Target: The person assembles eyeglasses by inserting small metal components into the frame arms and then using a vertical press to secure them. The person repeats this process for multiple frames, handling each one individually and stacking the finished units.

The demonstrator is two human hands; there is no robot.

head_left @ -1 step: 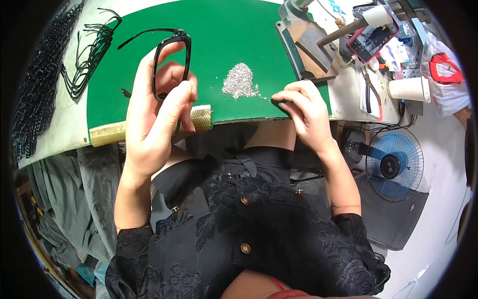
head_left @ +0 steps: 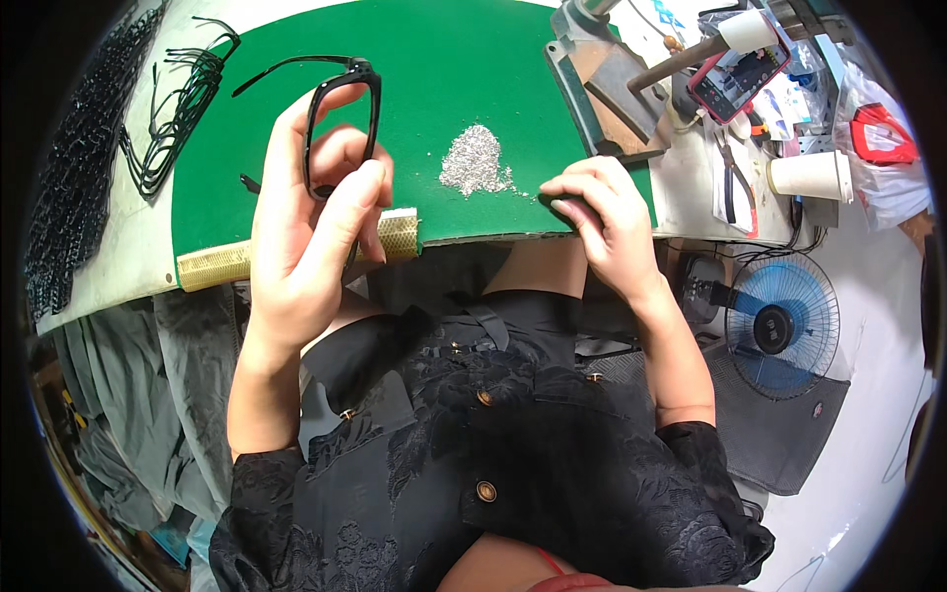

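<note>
My left hand [head_left: 304, 247] is raised over the near edge of the green mat [head_left: 424, 59], closed around a black eyeglass frame [head_left: 375, 109]. The frame stands tilted, with one temple arm stretching to the left; fingers hide part of it. My right hand [head_left: 612, 207] rests at the mat's near right edge, thumb and fingertips pinched together. Whatever sits between those fingertips is too small to make out. Just left of them lies a pile of tiny silvery metal pieces [head_left: 473, 163], with a few strays trailing toward the fingers.
At left lie black eyeglass frames [head_left: 178, 109] and a large heap of dark frames [head_left: 79, 168]. A metal bench press [head_left: 612, 89] stands at back right, near a phone [head_left: 740, 79], pliers [head_left: 732, 183] and white cup [head_left: 809, 178]. A blue fan [head_left: 779, 321] sits lower right.
</note>
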